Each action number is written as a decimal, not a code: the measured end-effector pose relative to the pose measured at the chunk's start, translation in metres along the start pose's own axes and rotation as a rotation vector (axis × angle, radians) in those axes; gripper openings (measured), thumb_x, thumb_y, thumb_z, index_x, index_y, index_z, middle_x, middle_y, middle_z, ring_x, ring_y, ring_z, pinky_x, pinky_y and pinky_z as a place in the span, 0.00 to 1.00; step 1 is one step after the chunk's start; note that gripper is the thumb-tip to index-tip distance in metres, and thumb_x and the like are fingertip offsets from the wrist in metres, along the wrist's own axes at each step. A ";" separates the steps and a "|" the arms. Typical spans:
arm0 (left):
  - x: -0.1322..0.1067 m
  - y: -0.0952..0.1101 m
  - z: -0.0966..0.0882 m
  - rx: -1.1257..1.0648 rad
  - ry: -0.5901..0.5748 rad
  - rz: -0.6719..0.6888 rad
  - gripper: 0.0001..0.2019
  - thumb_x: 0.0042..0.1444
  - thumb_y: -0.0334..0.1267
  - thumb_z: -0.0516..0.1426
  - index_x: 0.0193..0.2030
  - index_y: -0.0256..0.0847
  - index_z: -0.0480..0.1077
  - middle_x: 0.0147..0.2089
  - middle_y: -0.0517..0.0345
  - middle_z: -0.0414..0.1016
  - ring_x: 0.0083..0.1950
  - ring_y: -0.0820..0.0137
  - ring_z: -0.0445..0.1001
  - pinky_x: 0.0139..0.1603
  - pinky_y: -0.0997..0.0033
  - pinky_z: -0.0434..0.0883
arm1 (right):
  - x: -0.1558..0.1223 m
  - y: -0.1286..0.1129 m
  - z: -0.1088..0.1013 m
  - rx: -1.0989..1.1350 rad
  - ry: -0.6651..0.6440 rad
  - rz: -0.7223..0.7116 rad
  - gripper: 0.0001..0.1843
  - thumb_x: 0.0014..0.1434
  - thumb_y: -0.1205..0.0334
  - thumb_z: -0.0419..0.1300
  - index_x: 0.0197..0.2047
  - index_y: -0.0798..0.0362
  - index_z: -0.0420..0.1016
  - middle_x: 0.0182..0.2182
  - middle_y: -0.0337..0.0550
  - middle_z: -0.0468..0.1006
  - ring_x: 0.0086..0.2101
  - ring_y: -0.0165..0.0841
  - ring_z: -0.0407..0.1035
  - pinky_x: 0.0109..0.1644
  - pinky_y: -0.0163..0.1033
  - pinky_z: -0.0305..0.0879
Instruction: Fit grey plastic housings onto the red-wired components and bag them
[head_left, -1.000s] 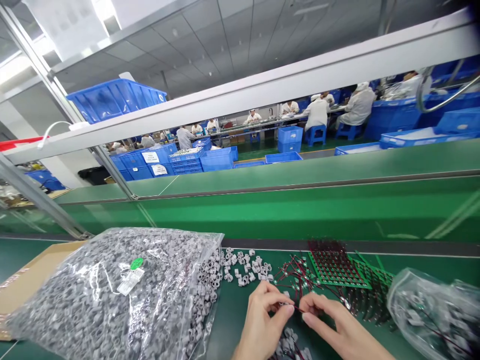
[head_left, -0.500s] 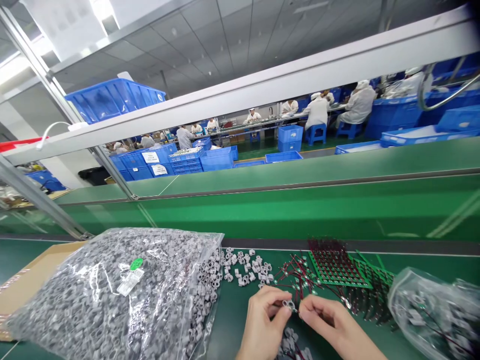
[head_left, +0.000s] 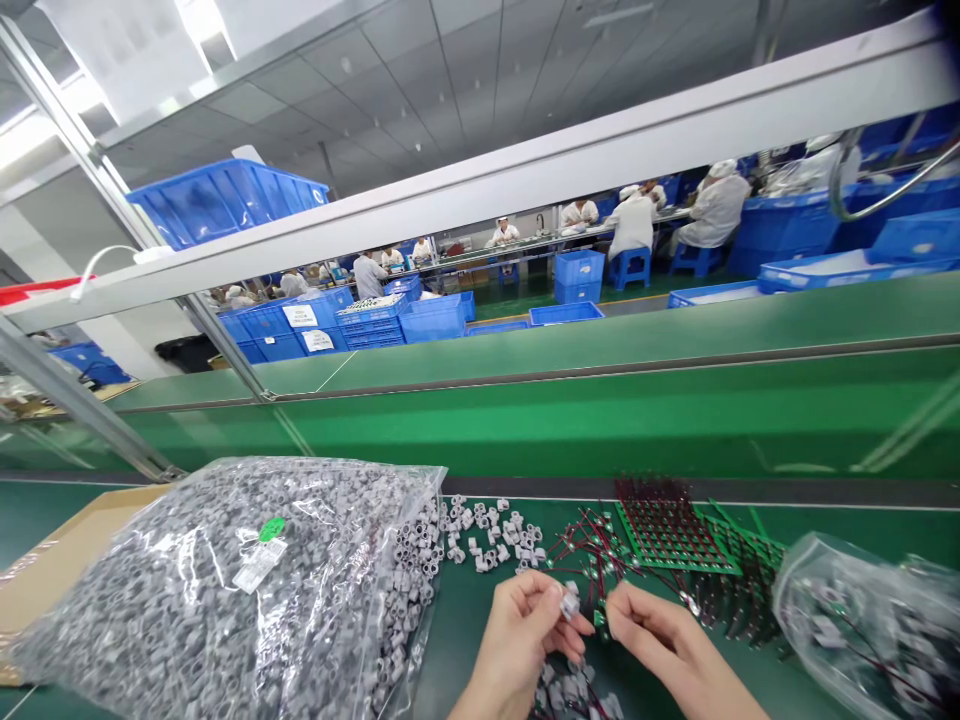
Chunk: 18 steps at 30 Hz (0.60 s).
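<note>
"Hands?"

"My left hand [head_left: 525,622] pinches a grey part [head_left: 570,601], short of the tabletop's [head_left: 463,610] far edge; my right hand [head_left: 651,630] pinches a small green board [head_left: 599,618]."

"Handling?"

"Grey part likely light, stiff: grip its sides. Board probably fragile: edges only."

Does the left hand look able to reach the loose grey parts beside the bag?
Likely yes: nothing visible stands between the left hand and the loose grey parts, though it holds a grey piece.

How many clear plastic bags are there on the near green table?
2: a large bag left of the left hand, and a smaller bag right of the right hand, reaching the picture's edge. No others show.
</note>
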<state>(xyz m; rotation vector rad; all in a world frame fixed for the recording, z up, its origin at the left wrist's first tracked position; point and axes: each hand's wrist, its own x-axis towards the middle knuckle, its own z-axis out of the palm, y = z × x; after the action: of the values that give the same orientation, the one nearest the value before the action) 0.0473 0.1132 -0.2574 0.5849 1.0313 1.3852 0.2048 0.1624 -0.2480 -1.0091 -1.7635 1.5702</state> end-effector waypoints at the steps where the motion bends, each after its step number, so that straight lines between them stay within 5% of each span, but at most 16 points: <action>1: 0.000 -0.001 0.001 -0.038 0.002 -0.003 0.28 0.41 0.58 0.68 0.29 0.33 0.66 0.24 0.54 0.74 0.20 0.79 0.67 0.22 0.80 0.63 | -0.001 0.000 0.001 0.010 -0.022 -0.004 0.24 0.59 0.41 0.54 0.25 0.53 0.58 0.24 0.35 0.54 0.28 0.29 0.49 0.31 0.31 0.51; 6: 0.000 -0.006 0.003 -0.163 -0.045 -0.049 0.26 0.36 0.52 0.72 0.29 0.33 0.68 0.18 0.64 0.66 0.17 0.83 0.61 0.19 0.82 0.58 | 0.001 0.004 0.005 0.061 -0.159 -0.012 0.22 0.59 0.45 0.55 0.25 0.53 0.58 0.23 0.34 0.55 0.26 0.27 0.49 0.30 0.32 0.48; 12: -0.004 -0.007 0.003 -0.294 -0.107 -0.094 0.21 0.35 0.40 0.74 0.33 0.31 0.74 0.23 0.59 0.71 0.23 0.79 0.70 0.26 0.81 0.67 | 0.003 0.004 0.004 0.369 -0.216 0.156 0.19 0.54 0.50 0.59 0.23 0.53 0.58 0.16 0.29 0.51 0.20 0.23 0.42 0.24 0.32 0.38; 18: -0.002 -0.010 0.001 -0.245 -0.164 -0.100 0.20 0.36 0.42 0.74 0.31 0.32 0.73 0.21 0.58 0.71 0.21 0.78 0.69 0.23 0.80 0.68 | 0.004 0.005 0.004 0.549 -0.279 0.242 0.18 0.50 0.53 0.62 0.22 0.53 0.57 0.13 0.27 0.51 0.17 0.19 0.38 0.22 0.31 0.34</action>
<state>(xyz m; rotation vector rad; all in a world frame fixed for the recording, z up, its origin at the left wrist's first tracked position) 0.0534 0.1097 -0.2645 0.4513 0.7370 1.3276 0.2003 0.1634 -0.2538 -0.7746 -1.2765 2.2735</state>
